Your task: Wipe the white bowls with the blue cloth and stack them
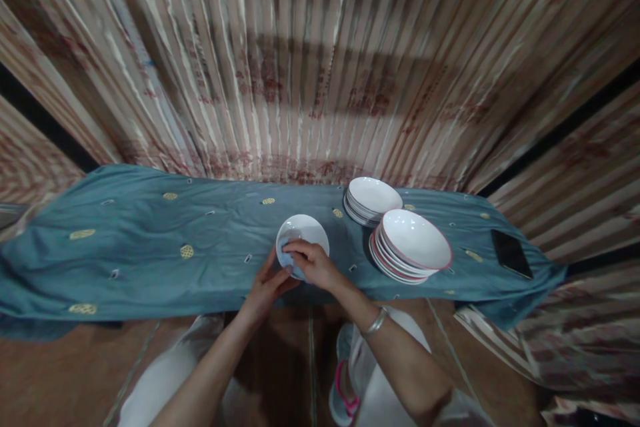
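Observation:
A small white bowl (311, 225) is tilted up near the table's front edge. My left hand (271, 283) grips its lower left rim, thumb at the edge and fingers underneath. Inside the bowl, my right hand (314, 263) is closed on a light-blue cloth (286, 257), pressed against the inner wall. Only part of the cloth shows; the fingers hide the rest. A silver bangle (376, 321) circles the right wrist.
To the right stand a stack of red-rimmed white bowls (415, 240) and, behind it, a stack of white plates (374, 195). A dark phone (511, 253) lies farther right on the teal tablecloth (145, 233). A patterned curtain (300, 80) hangs right behind the table.

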Demonstrator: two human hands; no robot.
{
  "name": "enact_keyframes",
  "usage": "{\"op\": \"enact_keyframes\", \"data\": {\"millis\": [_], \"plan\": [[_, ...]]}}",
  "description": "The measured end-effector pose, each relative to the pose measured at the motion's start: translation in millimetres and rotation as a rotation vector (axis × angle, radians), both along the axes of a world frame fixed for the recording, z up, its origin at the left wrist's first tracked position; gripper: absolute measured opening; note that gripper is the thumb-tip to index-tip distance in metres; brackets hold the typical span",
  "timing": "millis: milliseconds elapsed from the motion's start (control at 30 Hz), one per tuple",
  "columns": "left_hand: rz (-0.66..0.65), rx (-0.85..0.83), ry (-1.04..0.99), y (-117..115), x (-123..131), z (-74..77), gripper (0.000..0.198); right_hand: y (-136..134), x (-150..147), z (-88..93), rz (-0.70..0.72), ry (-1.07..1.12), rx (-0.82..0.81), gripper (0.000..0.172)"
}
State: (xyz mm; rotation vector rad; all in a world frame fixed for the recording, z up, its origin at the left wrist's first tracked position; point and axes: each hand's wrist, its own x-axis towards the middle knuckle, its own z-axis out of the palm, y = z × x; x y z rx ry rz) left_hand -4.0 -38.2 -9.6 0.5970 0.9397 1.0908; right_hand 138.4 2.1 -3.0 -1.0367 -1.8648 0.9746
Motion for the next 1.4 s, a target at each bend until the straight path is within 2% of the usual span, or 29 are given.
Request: {"op": "enact_keyframes", "data": {"millis": [133, 367, 667, 800, 900, 1000, 1133, 1267, 1400], "plan": [[-0.021, 0.025, 0.038, -0.2, 1.2, -1.6, 0.110, 3.1, -3.1, 4.9, -0.038, -0.001, 0.054, 0.034], [-0.021, 0.046, 0.055, 0.0, 1.9, -8.3, 0.110, 10.2, -5.7, 5.1, -0.121, -0.140, 0.202, 0.040], [-0.029, 0.050, 0.083, -1.3, 2.1, -7.0, 0.113, 14.8, 2.2, 4.8, -0.222, -0.548, 0.277, 0.048], [-0.040, 0.042, 0.085, -2.5, 2.8, -4.4, 0.113, 15.0, 9.6, -4.0, -0.257, -0.748, 0.367, 0.049], [-0.022, 0.039, 0.084, -2.3, 3.3, -4.5, 0.108, 13.8, 16.2, -10.6, -0.276, -0.814, 0.407, 0.049], [0.007, 0.034, 0.064, -1.4, 3.8, -4.9, 0.105, 10.2, 22.1, -11.5, -0.275, -0.831, 0.366, 0.046], [0.010, 0.023, 0.047, -0.6, 4.4, -3.0, 0.107, 2.7, 26.9, -4.2, -0.244, -0.844, 0.288, 0.038], [0.001, 0.038, 0.045, -0.5, 4.4, -2.0, 0.112, -4.3, 29.8, 3.2, -0.146, -0.880, 0.216, 0.028], [-0.009, 0.040, 0.047, 0.0, 4.3, -5.5, 0.113, -7.4, 32.8, 5.0, -0.017, -0.810, 0.126, 0.023]]}}
